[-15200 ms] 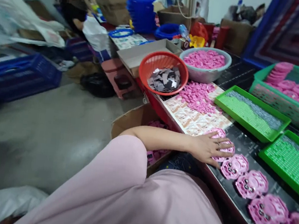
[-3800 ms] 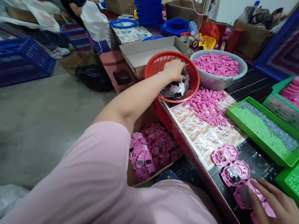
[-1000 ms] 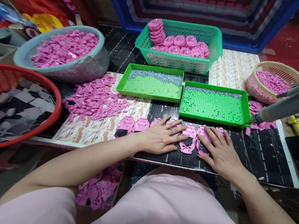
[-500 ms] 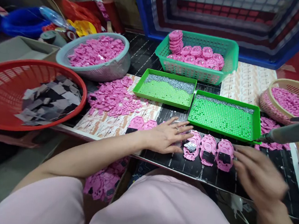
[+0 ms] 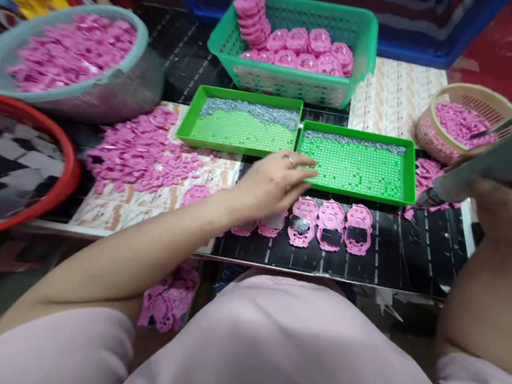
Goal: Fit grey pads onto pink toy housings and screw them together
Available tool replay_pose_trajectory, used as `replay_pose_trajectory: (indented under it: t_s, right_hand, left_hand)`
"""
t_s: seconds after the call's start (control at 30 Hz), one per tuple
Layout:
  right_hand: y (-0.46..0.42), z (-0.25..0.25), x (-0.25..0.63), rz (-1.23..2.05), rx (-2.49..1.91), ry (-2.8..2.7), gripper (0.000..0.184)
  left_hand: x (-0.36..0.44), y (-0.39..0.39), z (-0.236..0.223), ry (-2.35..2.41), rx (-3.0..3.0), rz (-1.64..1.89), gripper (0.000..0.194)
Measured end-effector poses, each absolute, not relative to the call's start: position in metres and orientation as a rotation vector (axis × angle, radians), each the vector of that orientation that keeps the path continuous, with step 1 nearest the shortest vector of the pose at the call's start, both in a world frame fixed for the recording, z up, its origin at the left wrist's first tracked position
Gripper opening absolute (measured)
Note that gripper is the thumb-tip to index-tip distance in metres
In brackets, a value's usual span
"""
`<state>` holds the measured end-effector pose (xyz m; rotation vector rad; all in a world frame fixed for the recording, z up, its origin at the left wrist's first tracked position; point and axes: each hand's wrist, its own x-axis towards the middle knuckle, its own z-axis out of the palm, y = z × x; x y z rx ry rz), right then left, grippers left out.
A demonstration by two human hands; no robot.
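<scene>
Three shells (image 5: 330, 225) beside my left hand (image 5: 273, 185), fingers spread; right hand (image 5: 491, 194) gripping driver (image 5: 494, 164); careless sweep could knock tray (image 5: 355, 166).

The left hand (image 5: 272, 180), flat on the row of round pink plastic shells (image 5: 330, 224) a second ago, now lifts off them with fingers stretched over the near edge of the right green perforated tray (image 5: 356, 163); the right hand (image 5: 491, 194) leaves the shells and grips the grey powered screwdriver (image 5: 494, 167), raised at the right
</scene>
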<state>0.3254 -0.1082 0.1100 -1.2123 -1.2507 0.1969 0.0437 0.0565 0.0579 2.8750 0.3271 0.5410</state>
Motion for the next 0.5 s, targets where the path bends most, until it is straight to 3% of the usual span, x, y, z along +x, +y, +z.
replay_pose_trajectory:
  t_s: [0.1,0.23,0.5]
  right_hand:
    - [-0.107,0.111,0.316,0.398,-1.083,-1.130,0.029]
    - [-0.112,0.104,0.300,0.652,-1.106,-1.021,0.028]
    - [-0.124,0.096,0.301,-0.010,-1.189,-0.879,0.040]
  left_hand:
    - [0.069,0.010,0.056,0.066,2.839,0.412,0.029]
    - [0.099,-0.029,0.044,0.088,2.948,0.202,0.031]
    - [0.120,-0.034,0.034,0.113,3.046,0.053,0.028]
